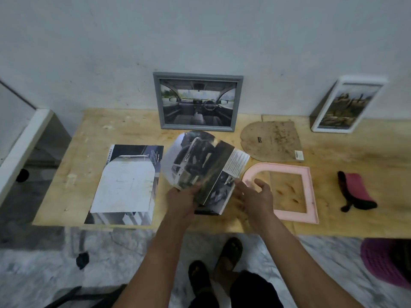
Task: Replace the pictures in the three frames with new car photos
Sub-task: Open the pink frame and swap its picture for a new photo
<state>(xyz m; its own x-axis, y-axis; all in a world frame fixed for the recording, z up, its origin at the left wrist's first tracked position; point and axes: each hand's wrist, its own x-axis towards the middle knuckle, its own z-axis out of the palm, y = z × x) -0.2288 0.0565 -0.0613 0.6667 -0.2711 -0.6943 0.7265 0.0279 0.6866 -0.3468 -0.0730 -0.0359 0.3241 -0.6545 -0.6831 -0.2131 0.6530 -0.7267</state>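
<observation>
Your left hand [181, 202] pinches the near edge of an arch-shaped car photo [189, 161], which lifts up and away toward twelve o'clock from your fingers; the picture is blurred there, so the exact finger placement is hard to read. Under and beside it lies a car brochure [219, 181], open, its pages rising between your two hands. Your right hand [255, 196] sits at three o'clock of the brochure, fingers spread and relaxed, gripping nothing, over the near-left corner of the pink arched frame [309, 194]. That frame lies flat on the wooden table [355, 152], empty, with the wood showing through its opening. At twelve o'clock of the pink frame rests its brown arch-shaped backing board [271, 141]. Further back, the grey frame [198, 102] leans on the wall [200, 30] with a car interior photo inside. At two o'clock, the white frame [347, 105] leans there too, holding a landscape picture. At nine o'clock of your left hand lies a cut brochure page [126, 185] with a white arch-shaped sheet on top. A pink and black pouch [355, 192] lies at three o'clock.
</observation>
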